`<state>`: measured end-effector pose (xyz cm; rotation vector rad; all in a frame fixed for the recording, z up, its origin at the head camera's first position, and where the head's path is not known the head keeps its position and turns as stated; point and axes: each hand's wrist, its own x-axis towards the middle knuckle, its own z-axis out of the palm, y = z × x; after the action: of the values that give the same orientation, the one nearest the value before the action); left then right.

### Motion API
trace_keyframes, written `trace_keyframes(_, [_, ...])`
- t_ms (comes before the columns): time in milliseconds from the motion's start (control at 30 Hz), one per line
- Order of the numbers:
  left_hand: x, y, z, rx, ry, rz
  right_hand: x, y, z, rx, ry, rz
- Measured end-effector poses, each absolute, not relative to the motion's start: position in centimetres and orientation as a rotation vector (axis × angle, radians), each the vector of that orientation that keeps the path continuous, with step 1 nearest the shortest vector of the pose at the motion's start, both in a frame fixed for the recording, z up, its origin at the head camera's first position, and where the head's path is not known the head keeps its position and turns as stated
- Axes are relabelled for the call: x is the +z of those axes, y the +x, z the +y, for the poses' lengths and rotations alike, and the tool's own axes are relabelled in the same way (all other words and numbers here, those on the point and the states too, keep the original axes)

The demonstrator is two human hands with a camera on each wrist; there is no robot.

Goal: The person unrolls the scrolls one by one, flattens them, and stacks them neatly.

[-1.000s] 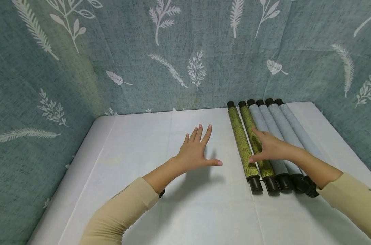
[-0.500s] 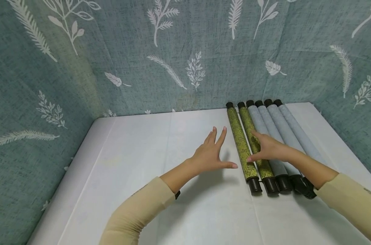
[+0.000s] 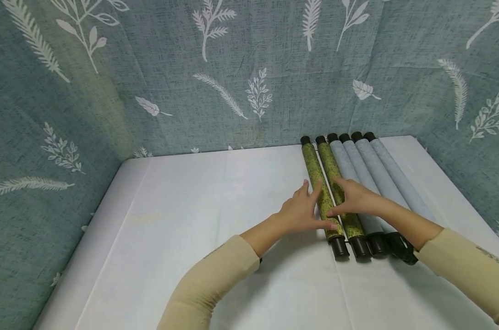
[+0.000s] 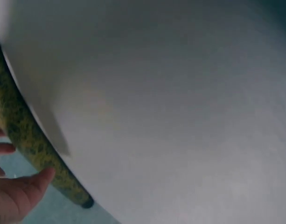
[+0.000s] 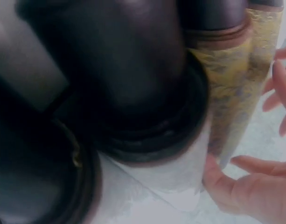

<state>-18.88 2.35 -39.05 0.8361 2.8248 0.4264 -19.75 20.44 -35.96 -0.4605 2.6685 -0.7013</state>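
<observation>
Two yellow-green speckled tubes with black end caps lie side by side, a left one (image 3: 312, 162) and a right one (image 3: 327, 160). My left hand (image 3: 296, 213) is at the left tube, its thumb and fingers spread and overlapping it. In the left wrist view the thumb (image 4: 38, 182) lies right against the speckled surface. Over the right speckled tube and the grey one beside it is my right hand (image 3: 358, 198), thumb and index finger wide apart. The right wrist view shows its thumb and a finger (image 5: 261, 164) close to the tubes, fairly straight.
Several grey tubes (image 3: 383, 172) with black caps lie parallel to the right of the speckled pair, partly under the right forearm. A black strap-like piece (image 3: 402, 247) sits by their near ends. The white table (image 3: 171, 229) meets green leaf-patterned cloth (image 3: 171, 68) behind.
My left hand has moved right across the table, from well left of the tubes to the left speckled one. The right hand has stayed nearly in place over the tubes.
</observation>
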Motion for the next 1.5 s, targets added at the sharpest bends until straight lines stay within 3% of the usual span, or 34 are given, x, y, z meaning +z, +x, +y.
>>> trace_keyframes(533, [-39.5, -19.6, 4.4, 0.608, 0.752, 2.613, -36.6, -20.1, 20.4, -0.576, -0.433, 2.646])
trace_keyframes(867, [-40.2, -20.4, 5.2, 0.899, 0.502, 2.45, -36.9, -20.3, 19.4, -0.538, -0.36, 2.676])
trace_keyframes(1500, [-40.2, -20.9, 5.0, 1.119, 0.397, 2.376, -36.5, -21.5, 19.9, -1.032, -0.218, 2.398])
